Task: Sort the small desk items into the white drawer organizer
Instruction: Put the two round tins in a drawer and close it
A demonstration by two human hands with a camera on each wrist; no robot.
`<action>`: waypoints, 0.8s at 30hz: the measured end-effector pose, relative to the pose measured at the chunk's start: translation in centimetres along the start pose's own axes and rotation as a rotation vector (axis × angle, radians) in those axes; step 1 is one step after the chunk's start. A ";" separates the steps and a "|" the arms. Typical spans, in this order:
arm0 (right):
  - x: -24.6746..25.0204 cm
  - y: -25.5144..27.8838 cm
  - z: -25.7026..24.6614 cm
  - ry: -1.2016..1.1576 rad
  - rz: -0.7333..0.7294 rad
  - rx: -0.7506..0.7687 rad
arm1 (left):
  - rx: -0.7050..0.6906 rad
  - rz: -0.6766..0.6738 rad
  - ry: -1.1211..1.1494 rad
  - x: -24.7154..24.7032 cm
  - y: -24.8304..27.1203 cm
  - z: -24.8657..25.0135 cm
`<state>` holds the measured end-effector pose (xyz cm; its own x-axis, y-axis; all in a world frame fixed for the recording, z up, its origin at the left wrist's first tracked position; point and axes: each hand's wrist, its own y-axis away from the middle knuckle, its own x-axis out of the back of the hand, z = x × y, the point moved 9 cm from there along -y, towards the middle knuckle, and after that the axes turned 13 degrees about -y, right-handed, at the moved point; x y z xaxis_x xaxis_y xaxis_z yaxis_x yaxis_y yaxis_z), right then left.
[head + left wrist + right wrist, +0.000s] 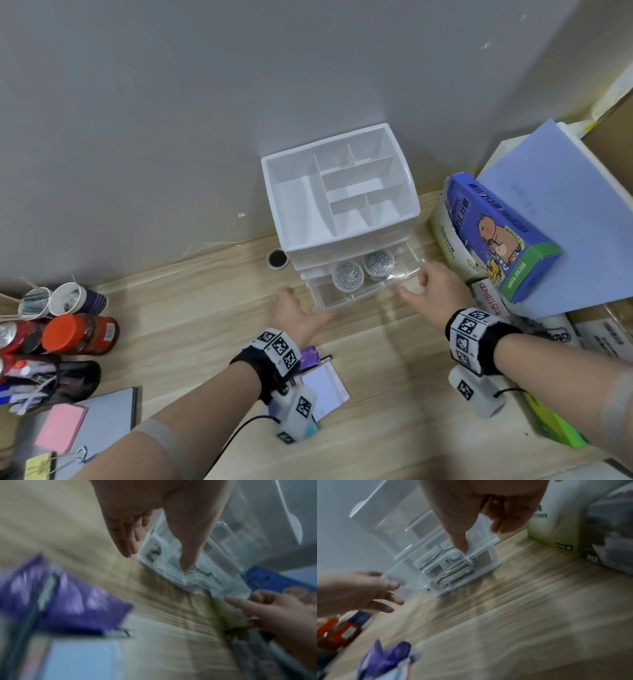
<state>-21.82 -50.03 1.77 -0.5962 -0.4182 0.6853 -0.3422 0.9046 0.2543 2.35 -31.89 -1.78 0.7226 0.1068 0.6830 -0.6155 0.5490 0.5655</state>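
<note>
Head view puts the white drawer organizer (339, 192) against the grey wall (137, 102), just past both sets of fingertips, its divided top tray open to the camera. A clear drawer (363, 287) stands pulled out from its front, between the two hands, and holds two round clear tubs of paper clips (347, 277) side by side, just beyond the fingertips.

At the drawer's left front corner sits the left hand (296, 315), fingers straight and relaxed, gripping nothing; whether they touch the plastic is lost in blur. In the left wrist view the thumb (187, 555) points down over the drawer's front edge.

At the right front corner is the right hand (435, 291), fingers loosely bent beside the drawer's side wall. The right wrist view shows the thumb (460, 543) over the drawer's rim, but blur hides whether the hand pinches it.

Behind the left wrist a purple packet (310, 356) and a pale notepad (325, 387) lie on the wooden desk (205, 325). Right of the right fingers leans a blue box with a cartoon animal (496, 233). Far left of the left fingers lie paper cups (68, 298) and an orange-lidded jar (82, 334).
</note>
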 end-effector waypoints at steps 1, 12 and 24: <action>0.6 -0.3 0.6 -0.040 0.055 -0.063 | -0.092 0.026 -0.041 0.8 -0.7 0.6; -3.4 -3.5 1.7 -0.427 -0.191 -0.081 | -0.351 -0.069 -0.152 1.4 -3.0 2.5; -2.1 -5.3 -0.6 -0.529 -0.272 0.068 | -0.387 0.033 -0.147 2.4 -1.9 3.9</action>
<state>-18.30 -53.91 -0.66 -0.7555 -0.6342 0.1642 -0.5684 0.7592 0.3170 4.03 -35.89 0.63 0.6345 0.0257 0.7725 -0.4536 0.8216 0.3452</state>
